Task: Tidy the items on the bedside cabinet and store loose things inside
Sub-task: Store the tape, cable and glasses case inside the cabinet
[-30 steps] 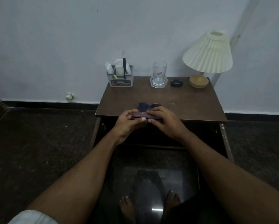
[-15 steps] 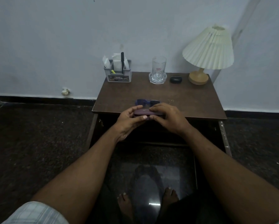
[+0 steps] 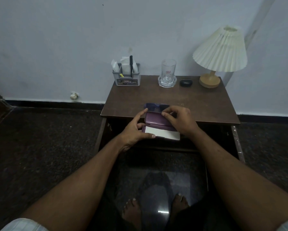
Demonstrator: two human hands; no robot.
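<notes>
Left hand (image 3: 136, 129) and right hand (image 3: 181, 121) both held the open case (image 3: 156, 120).

The left hand gripped the left end, its thumb laid along the near rim and its index finger stretched up to the lid's corner. The right hand sat over the right end, fingers curled and pinching the lid's far edge. Both bare forearms (image 3: 83, 180) reached forward and drew together toward the hands. Pale sleeves (image 3: 23, 225) showed at the lower corners, and bare feet (image 3: 131, 212) stood between the arms.

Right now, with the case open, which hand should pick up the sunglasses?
Right, probably. The right hand only pinches the lid beside the sunglasses, while the left hand grips the purple case at its base.
</notes>
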